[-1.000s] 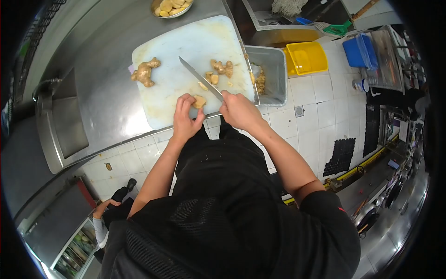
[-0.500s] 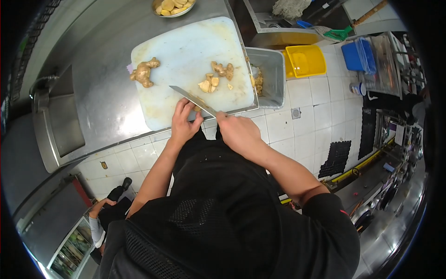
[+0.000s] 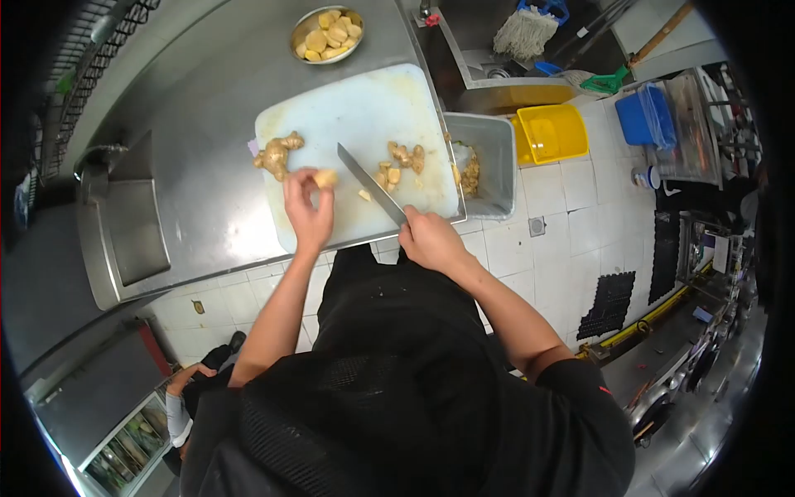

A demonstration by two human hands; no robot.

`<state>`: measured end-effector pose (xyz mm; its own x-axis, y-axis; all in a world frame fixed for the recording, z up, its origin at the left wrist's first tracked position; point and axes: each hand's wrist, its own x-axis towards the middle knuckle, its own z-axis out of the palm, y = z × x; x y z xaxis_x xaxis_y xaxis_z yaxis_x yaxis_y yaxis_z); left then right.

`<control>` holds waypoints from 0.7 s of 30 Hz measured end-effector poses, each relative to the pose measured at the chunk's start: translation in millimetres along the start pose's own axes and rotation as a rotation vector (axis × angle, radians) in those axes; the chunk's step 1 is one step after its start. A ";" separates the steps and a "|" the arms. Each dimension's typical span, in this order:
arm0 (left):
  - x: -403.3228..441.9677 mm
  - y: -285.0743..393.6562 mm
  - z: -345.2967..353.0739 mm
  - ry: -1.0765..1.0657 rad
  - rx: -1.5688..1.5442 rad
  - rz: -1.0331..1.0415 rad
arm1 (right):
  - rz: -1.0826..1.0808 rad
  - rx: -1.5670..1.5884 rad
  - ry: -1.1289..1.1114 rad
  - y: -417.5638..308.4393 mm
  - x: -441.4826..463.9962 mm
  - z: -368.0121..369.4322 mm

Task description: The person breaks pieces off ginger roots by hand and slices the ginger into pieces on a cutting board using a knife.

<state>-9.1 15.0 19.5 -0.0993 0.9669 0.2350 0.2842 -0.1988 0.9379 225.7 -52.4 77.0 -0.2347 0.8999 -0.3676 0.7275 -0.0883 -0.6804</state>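
My left hand (image 3: pixel 308 214) pinches a pale piece of ginger (image 3: pixel 325 179) between thumb and fingers over the left part of the white cutting board (image 3: pixel 348 108). In my right hand (image 3: pixel 432 240) is the handle of a knife (image 3: pixel 370 184); its blade lies diagonally across the board, tip pointing up and left. A whole knobbly ginger root (image 3: pixel 279 155) rests at the board's left edge, just beyond my left hand. Right of the blade are cut ginger pieces (image 3: pixel 387 176) and an unpeeled ginger root (image 3: pixel 407 156).
A metal bowl (image 3: pixel 327 35) of peeled ginger pieces stands behind the board on the steel counter (image 3: pixel 203 166). Against the counter's right edge is a grey bin (image 3: pixel 489 157) with scraps. A yellow tub (image 3: pixel 550 132) is beyond it. Another person (image 3: pixel 192 381) is at lower left.
My left hand has risen from the board's near edge, lifting a ginger piece away from the blade. The knife stays in my right hand, its blade turned slightly. The camera view has shifted.
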 end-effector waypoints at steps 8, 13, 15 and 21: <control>264.2 4.1 51.4 -0.111 0.515 0.388 | -0.042 0.253 0.028 -3.7 14.5 40.8; 335.6 -29.8 59.1 -0.227 0.741 0.336 | 0.085 0.275 0.139 -2.0 18.3 63.2; 346.8 -40.3 62.4 -0.261 0.760 0.289 | 0.124 0.285 0.211 1.3 15.0 61.8; 339.3 -35.5 41.7 -0.344 0.816 0.285 | 0.285 0.380 0.483 22.4 -0.1 45.3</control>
<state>-13.1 356.8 55.3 0.3282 0.9191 0.2182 0.8502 -0.3880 0.3558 212.8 -73.9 33.1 0.3114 0.9013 -0.3011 0.4205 -0.4149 -0.8069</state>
